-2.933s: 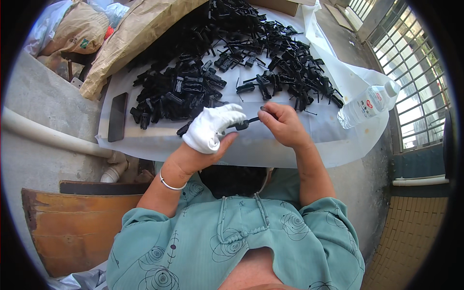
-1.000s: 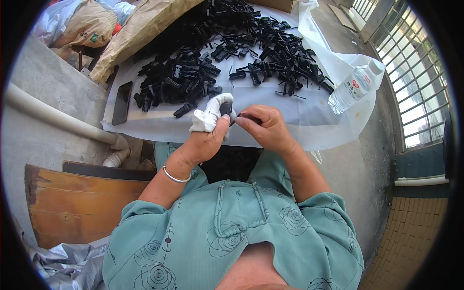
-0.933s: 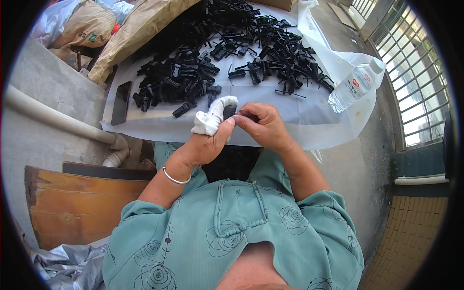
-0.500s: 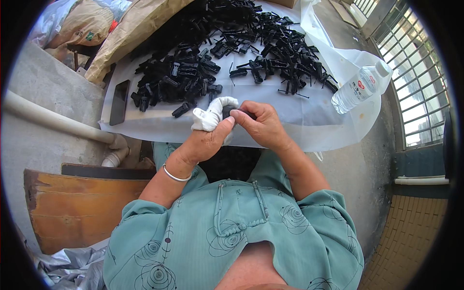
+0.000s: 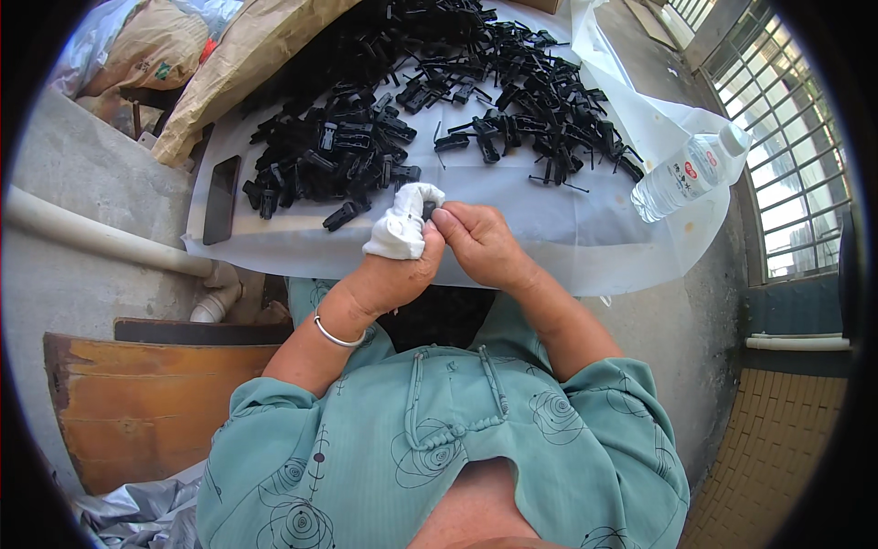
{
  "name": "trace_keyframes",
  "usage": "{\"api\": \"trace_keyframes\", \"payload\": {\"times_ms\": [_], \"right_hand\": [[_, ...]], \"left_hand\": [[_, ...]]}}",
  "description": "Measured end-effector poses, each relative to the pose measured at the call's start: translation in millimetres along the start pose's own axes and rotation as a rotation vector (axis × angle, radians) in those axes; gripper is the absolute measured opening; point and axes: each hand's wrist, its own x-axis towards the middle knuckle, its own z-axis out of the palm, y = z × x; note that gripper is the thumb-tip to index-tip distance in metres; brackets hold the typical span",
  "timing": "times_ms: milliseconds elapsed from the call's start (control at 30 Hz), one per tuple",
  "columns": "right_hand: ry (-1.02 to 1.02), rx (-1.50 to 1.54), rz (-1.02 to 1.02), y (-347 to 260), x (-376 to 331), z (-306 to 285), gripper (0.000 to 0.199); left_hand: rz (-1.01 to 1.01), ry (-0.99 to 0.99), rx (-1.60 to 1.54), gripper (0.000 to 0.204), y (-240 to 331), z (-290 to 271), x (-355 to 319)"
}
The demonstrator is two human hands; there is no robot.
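My left hand [image 5: 395, 279], with a bangle at its wrist, is closed; a white cloth [image 5: 395, 234] covers its fingers. From the cloth's open end shows a small black plastic part [image 5: 428, 210], mostly hidden by cloth and fingers. My right hand [image 5: 489, 245] pinches the same part, thumb against forefinger, close beside the left thumb. Both hands are over the near edge of the covered table. Beyond them lies a heap of black plastic parts [image 5: 343, 146], some with thin stems. A single black part [image 5: 344, 216] lies at the heap's near edge.
A pale plastic sheet [image 5: 585, 247] covers the table. At its left lies a dark phone [image 5: 222, 199] near brown paper [image 5: 229, 69]. A clear water bottle [image 5: 681, 174] lies tilted at the right. A second heap of black parts [image 5: 549, 110] spreads to the far right.
My right hand has drawn slightly left and down, and its fingers have curled in more. Less of the black part shows between my hands. The cloth has shifted a little lower.
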Motion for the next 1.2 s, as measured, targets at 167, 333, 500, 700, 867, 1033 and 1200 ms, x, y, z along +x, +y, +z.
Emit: {"api": "trace_keyframes", "payload": {"times_ms": [167, 333, 500, 700, 867, 1033, 1200], "right_hand": [[0.06, -0.376, -0.053, 11, 29, -17, 0.023], [0.258, -0.961, -0.07, 39, 51, -16, 0.015], [0.294, -1.004, -0.212, 19, 30, -20, 0.008], [0.081, -0.884, -0.496, -6, 7, -29, 0.008], [0.08, -0.644, -0.619, -9, 5, -31, 0.016], [0.189, -0.531, -0.626, -7, 3, -21, 0.012], [0.391, -0.216, -0.109, -10, -2, -12, 0.011]], "left_hand": [[0.394, 0.224, 0.551, 0.045, -27, -25, 32], [0.205, 0.29, 0.613, 0.043, -32, -25, 29], [0.27, 0.297, 0.309, 0.03, -27, -11, 27], [-0.121, 0.044, -0.063, 0.032, -29, 5, 35], [-0.348, -0.072, -0.414, 0.027, -18, 5, 29], [-0.34, -0.145, -0.637, 0.025, -14, 2, 26], [-0.262, -0.173, -0.617, 0.024, -4, 1, 21]]}}
